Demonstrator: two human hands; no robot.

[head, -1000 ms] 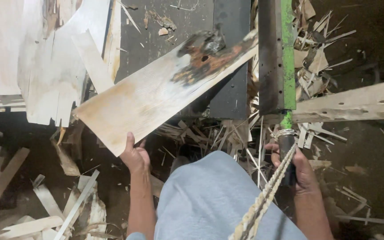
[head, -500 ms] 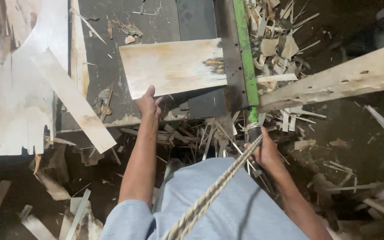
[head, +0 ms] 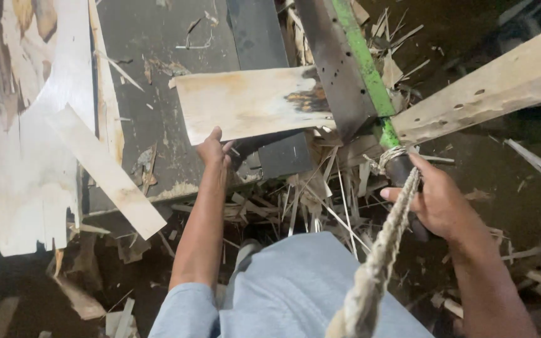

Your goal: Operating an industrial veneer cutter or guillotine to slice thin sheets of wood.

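Left hand point(head: 215, 150) is up at the near edge of a pale rectangular sheet of thin wood veneer with a dark scorched patch point(head: 252, 103), fingers curled over its lower-left corner and pinching it. The sheet lies flat on the dark grey metal tabletop point(head: 151, 94), its right end tucked under a long dark steel blade arm with a bright green painted edge point(head: 345, 69). Right hand point(head: 436, 200) is wrapped shut around the black handle end point(head: 401, 168) of that arm, just below a binding of frayed tan rope point(head: 377, 263) that runs down toward the camera. A pale wooden plank with small holes point(head: 496, 87) slants off to the right. Wood splinters and offcuts point(head: 308, 194) litter the floor beneath, and a heap of pale veneer sheets point(head: 20, 144) sits on the left.
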